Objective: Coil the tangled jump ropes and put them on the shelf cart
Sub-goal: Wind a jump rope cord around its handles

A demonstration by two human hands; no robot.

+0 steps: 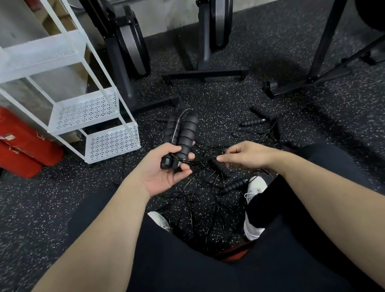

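Observation:
My left hand (163,169) grips two black ribbed jump rope handles (183,132) held side by side, pointing away from me, with thin black cord looped beside them. My right hand (246,156) is just to the right, its fingertips pinching the thin cord that runs from the handles. Below both hands a tangle of black ropes (205,191) lies on the speckled floor, with more loose handles (234,185) in it and others further right (254,122). The white shelf cart (84,109) stands at the left; its perforated shelves hold nothing.
Two red fire extinguishers (10,140) lie left of the cart. Black exercise machines (213,26) stand against the far wall, and a black rack frame (320,63) is at the right. My legs and white shoes (254,187) flank the rope pile.

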